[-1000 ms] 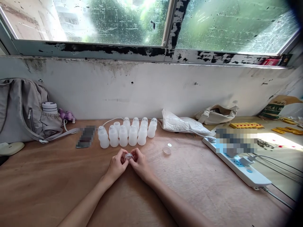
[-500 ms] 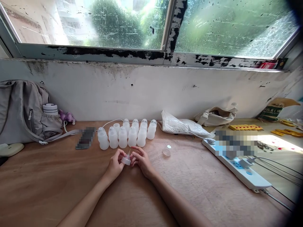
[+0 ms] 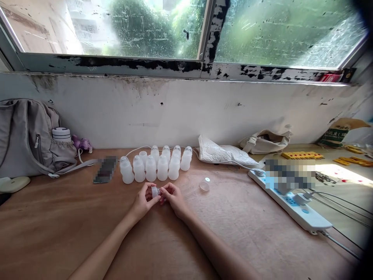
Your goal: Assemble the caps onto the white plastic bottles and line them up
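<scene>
My left hand (image 3: 143, 201) is closed round the ridged rim of a clear bottle collar (image 3: 154, 191) fitted with a nipple, which lies tipped on its side. On its other side my right hand (image 3: 175, 200) pinches the nipple end between thumb and fingers, and the fingertips hide part of it. Just beyond my hands stand several frosted baby bottles (image 3: 150, 169) in two rows, most with clear domed caps. One bottle in the back row, a short open neck (image 3: 142, 154), has no cap. To the right of my hands a clear domed cap (image 3: 204, 186) lies on the table.
A phone (image 3: 105, 170) and a grey backpack (image 3: 27, 136) are on the left. White plastic packaging (image 3: 224, 153) and a beige bag (image 3: 266, 140) lie against the wall. A white power strip (image 3: 316, 221) with cables runs along the right of the wooden table (image 3: 163, 245).
The collar has been turned from facing up, through nipple upward, onto its side with the nipple toward my right hand. My right fingers, spread half a second ago, have closed on it.
</scene>
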`<move>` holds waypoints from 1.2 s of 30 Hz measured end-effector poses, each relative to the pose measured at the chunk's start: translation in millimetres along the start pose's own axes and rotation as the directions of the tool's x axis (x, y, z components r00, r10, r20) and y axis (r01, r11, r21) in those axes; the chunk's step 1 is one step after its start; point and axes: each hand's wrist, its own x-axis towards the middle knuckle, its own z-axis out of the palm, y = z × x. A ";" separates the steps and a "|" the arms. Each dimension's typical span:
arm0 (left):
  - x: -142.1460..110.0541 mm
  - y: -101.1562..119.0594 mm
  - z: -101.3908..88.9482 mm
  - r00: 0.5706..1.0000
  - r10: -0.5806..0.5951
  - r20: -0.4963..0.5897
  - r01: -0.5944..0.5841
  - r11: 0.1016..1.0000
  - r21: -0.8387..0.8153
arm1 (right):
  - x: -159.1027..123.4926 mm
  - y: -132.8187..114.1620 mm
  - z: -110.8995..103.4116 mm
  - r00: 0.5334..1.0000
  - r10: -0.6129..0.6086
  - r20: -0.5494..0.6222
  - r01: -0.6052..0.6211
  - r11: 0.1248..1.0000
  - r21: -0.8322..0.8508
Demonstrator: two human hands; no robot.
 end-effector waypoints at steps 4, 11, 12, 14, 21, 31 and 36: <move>0.9 -4.5 1.0 0.999 -0.038 -0.006 0.038 0.999 -0.030 | 0.0 2.4 -0.1 0.999 -0.017 -0.028 0.018 1.000 0.021; -0.7 0.6 -0.3 0.999 -0.049 -0.012 0.049 0.999 -0.001 | -2.3 4.2 2.6 0.994 -0.055 -0.099 0.056 0.998 0.009; -0.7 1.4 -0.4 0.999 -0.044 -0.017 0.045 0.999 0.025 | -2.7 4.6 3.8 0.991 -0.069 -0.111 0.069 0.998 -0.003; -0.7 2.9 -0.1 0.999 -0.033 -0.037 0.036 0.996 0.087 | -3.4 5.3 6.2 0.985 -0.098 -0.139 0.093 0.995 -0.041; -7.0 19.0 -0.2 0.987 0.060 -0.149 -0.030 0.980 0.194 | -0.3 3.1 -3.3 0.919 -0.139 -0.370 0.095 0.986 -0.133; 59.7 125.1 -59.3 0.927 0.329 -0.183 -0.059 0.607 0.793 | 4.4 -4.2 -23.8 0.872 -0.285 -0.397 0.152 0.930 -0.334; 132.9 130.2 -85.6 0.999 -0.040 0.007 0.013 0.480 0.877 | 8.6 2.8 -28.3 0.879 -0.273 -0.392 0.136 0.930 -0.343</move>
